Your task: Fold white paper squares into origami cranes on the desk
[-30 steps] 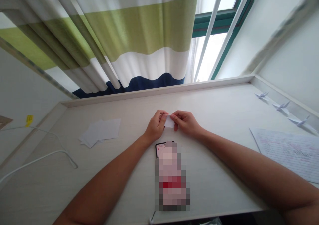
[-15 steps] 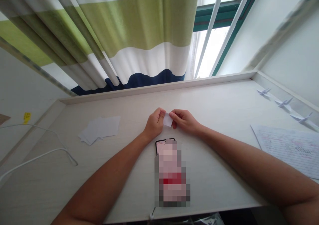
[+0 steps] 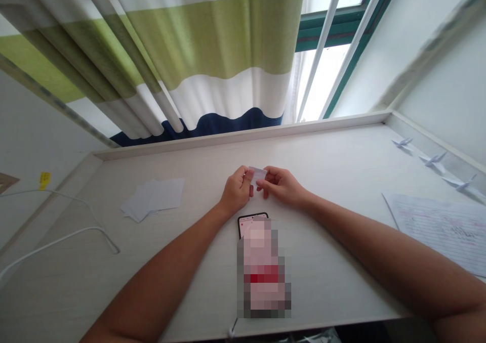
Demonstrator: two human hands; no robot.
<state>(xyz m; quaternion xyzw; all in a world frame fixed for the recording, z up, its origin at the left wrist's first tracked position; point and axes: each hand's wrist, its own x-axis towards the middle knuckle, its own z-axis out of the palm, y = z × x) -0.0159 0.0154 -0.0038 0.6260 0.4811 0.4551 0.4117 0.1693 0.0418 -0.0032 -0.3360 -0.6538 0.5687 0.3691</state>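
Note:
A small folded piece of white paper (image 3: 257, 173) is held just above the pale desk (image 3: 326, 161), near its middle. My left hand (image 3: 236, 194) pinches its left end with closed fingers. My right hand (image 3: 283, 186) pinches its right end, thumb and fingers pressed together. Both forearms rest on the desk. A phone (image 3: 261, 262) lies flat right below my hands, its screen blurred out.
A loose stack of white paper squares (image 3: 154, 198) lies to the left. A white cable (image 3: 64, 239) curls at the far left. Several folded paper cranes (image 3: 433, 159) line the right ledge, beside a written sheet (image 3: 440, 226). A striped curtain (image 3: 197, 54) hangs behind the desk.
The paper has turned between my fingers: it showed a broader face before and is flatter and narrower now. My hands stay close together at the same spot on the desk.

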